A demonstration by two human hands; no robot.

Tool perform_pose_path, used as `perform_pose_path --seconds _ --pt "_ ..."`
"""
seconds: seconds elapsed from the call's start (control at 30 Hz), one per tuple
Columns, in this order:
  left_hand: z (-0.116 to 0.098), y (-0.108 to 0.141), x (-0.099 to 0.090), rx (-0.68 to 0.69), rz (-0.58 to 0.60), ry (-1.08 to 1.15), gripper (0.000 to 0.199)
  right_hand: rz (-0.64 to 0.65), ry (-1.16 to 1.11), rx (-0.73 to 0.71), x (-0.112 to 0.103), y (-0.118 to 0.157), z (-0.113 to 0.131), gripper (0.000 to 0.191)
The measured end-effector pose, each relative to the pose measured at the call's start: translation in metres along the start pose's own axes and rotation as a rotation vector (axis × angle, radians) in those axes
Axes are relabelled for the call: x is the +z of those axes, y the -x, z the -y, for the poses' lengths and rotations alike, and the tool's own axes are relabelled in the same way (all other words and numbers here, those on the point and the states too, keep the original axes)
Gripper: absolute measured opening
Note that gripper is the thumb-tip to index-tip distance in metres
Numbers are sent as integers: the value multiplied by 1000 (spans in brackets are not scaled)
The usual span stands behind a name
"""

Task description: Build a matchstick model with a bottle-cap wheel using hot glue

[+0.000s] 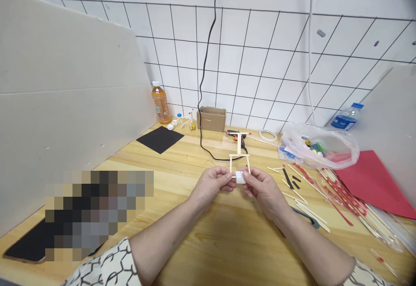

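Note:
A small frame of pale wooden sticks stands up between my hands at the middle of the table, with a red-tipped stick across its top. My left hand pinches the lower left of the frame between thumb and fingers. At the lower right, the thumb and fingers of my right hand are closed on a white block beside the frame's right leg. The block lies between the two hands, and its right edge is partly covered by my right thumb.
Behind stand a cardboard box, a glue gun with its black cord, and an orange drink bottle. Black paper lies left. At right are loose sticks, scissors, a plastic bag and red paper.

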State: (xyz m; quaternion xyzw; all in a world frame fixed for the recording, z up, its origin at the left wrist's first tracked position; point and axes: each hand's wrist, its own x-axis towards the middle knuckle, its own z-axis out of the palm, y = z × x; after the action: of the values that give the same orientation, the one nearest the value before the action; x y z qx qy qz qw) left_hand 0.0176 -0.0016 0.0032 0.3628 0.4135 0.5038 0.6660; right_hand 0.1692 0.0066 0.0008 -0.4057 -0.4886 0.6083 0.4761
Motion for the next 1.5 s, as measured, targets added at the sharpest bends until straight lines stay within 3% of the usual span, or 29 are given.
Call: perform_pose_path --seconds 0.93,1.5 --pt "1 1 1 0 41 -31 45 38 63 -13 2 2 -3 31" --pt "0 0 0 -2 26 -37 38 7 45 19 -4 -2 2 29"
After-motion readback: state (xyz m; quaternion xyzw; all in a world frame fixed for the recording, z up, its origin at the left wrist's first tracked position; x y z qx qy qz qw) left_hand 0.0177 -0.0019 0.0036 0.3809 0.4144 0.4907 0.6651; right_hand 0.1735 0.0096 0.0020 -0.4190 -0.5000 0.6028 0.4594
